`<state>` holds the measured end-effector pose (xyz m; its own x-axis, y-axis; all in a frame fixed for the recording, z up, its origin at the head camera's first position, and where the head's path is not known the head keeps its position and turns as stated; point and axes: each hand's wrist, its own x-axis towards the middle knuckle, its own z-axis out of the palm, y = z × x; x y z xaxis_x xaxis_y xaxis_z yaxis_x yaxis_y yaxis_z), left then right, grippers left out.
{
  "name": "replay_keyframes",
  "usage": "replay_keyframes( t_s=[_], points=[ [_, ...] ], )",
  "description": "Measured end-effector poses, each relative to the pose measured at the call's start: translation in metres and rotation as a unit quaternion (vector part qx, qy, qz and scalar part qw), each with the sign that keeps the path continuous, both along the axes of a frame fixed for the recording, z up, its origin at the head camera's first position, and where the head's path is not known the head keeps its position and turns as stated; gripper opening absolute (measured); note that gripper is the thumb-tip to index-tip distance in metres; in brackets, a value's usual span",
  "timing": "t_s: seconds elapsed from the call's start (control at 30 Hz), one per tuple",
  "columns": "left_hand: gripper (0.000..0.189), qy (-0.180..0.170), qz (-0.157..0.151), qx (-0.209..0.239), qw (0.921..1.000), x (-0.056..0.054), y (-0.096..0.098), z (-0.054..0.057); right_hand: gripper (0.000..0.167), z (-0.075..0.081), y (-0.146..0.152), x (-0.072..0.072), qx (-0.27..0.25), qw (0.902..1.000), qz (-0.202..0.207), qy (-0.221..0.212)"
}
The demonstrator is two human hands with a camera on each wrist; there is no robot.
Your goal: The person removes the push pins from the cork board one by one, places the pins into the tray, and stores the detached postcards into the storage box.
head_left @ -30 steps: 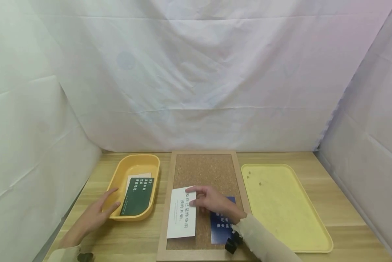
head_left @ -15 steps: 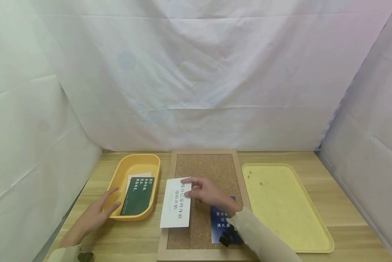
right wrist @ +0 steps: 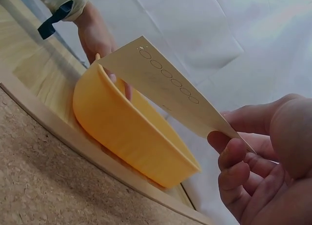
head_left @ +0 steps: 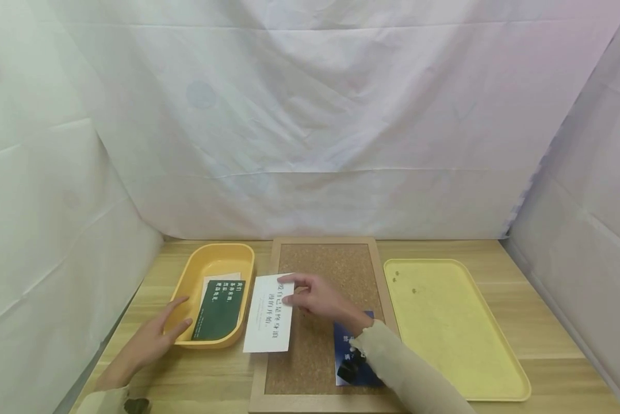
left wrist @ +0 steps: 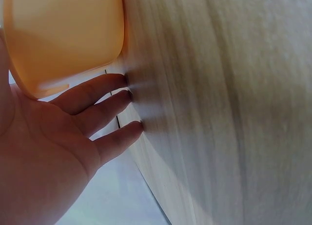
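In the head view my right hand [head_left: 317,296] pinches a white card [head_left: 270,313] by its far right part, thumb and fingers on opposite faces. The card is printed with dark Chinese characters and is raised over the cork board's left edge, beside the orange-yellow bin [head_left: 213,251]. A row of outlined circles shows on the card's back [right wrist: 168,79] in the right wrist view. My left hand [head_left: 146,342] rests at the bin's near left corner, thumb and one finger over the rim. Three other fingers [left wrist: 100,110] lie loosely outside the bin. A dark green card [head_left: 218,310] overlaps a pale card [head_left: 206,283] inside.
A wood-framed cork board [head_left: 330,264] lies mid-table, a blue card [head_left: 359,374] on it partly hidden beneath my right forearm. To the right is a yellow tray [head_left: 455,333] with a few small dark bits [head_left: 414,291] at its far left. White cloth [head_left: 310,115] surrounds the table.
My right hand has carried the white card leftward and slightly away from me, from over the cork board toward the bin. My left hand has stayed at the bin's corner.
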<state>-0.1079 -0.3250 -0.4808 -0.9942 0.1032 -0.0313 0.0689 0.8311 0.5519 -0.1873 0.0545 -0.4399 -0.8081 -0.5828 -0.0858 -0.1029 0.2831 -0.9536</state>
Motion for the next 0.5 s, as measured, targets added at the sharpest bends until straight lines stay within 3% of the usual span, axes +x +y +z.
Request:
replay_keyframes(
  t_s=[0.5],
  points=[
    [0.063,0.005,0.001,-0.004,1.0000,0.000,-0.002,0.000,0.039,0.003,-0.022,-0.002,0.003,0.9999,-0.004,0.010]
  ],
)
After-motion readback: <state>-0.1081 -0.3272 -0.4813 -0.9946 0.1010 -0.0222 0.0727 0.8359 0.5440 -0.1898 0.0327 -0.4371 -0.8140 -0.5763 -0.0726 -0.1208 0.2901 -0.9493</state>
